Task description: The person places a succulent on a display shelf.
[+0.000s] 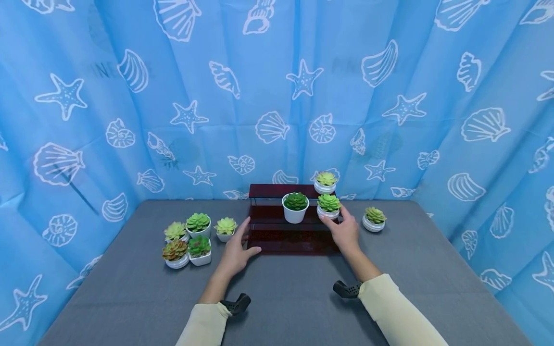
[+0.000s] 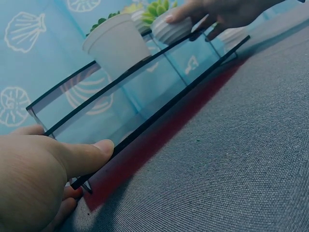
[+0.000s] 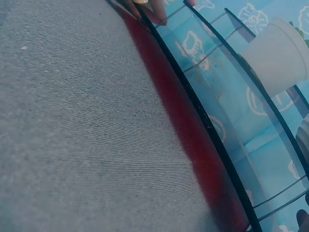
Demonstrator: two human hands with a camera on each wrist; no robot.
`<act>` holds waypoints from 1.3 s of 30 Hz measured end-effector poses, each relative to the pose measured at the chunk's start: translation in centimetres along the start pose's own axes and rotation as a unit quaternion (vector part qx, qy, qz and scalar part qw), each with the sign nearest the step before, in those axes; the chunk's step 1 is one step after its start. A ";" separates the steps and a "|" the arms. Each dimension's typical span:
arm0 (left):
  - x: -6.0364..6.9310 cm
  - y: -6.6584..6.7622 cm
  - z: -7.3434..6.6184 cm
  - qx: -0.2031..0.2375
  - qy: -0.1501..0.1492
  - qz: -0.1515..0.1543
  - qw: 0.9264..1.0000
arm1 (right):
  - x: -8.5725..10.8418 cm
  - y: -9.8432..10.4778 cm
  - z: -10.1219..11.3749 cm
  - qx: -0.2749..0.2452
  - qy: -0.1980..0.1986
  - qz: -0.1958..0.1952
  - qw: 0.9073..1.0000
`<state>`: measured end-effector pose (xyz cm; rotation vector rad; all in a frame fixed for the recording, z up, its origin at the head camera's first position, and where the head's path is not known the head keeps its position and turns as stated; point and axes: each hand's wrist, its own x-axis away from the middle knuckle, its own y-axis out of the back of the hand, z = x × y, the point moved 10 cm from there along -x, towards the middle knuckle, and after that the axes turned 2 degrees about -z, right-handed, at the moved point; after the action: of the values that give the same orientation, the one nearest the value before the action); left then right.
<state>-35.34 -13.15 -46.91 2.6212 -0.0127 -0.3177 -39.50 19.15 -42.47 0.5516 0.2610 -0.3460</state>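
Note:
A dark red, see-through three-tier display shelf (image 1: pixel 285 241) stands on the grey table. My left hand (image 1: pixel 233 253) grips its left end; in the left wrist view the thumb (image 2: pixel 87 157) lies over the front tier, other fingers partly hidden behind and below. My right hand (image 1: pixel 345 233) holds a bright green succulent in a white ribbed pot (image 1: pixel 328 206) at the right of the middle tier, thumb and fingers around the pot. Left of it on that tier is a dark green succulent in a smooth white pot (image 1: pixel 295 211). A pale green potted succulent (image 1: pixel 325 181) sits at the top tier's right end.
Several potted succulents (image 1: pixel 187 240) cluster at the table's left, with a pale green one (image 1: pixel 225 228) beside my left hand. Another potted succulent (image 1: pixel 374 219) stands right of the shelf. A blue seashell-print curtain (image 1: pixel 277 96) hangs behind the table (image 1: pixel 285 298).

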 end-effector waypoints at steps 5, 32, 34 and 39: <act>0.1 0.0 0.0 0.003 -0.006 0.001 1.000 | 0.5 0.0 0.0 -0.006 -0.002 0.024 1.000; -0.1 0.1 -0.1 -0.003 0.000 -0.001 1.000 | 1.7 10.5 1.5 0.122 0.222 -0.136 0.958; -0.1 0.1 -0.1 -0.001 0.003 -0.001 1.000 | 1.4 10.9 1.1 0.127 0.223 -0.138 0.957; -0.1 0.0 -0.1 0.002 0.005 0.001 1.000 | 0.5 11.2 -0.1 0.146 0.209 -0.126 0.959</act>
<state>-35.38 -13.14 -46.81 2.6255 -0.0123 -0.3055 -34.67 28.00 -37.52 0.8863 0.7002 -0.5182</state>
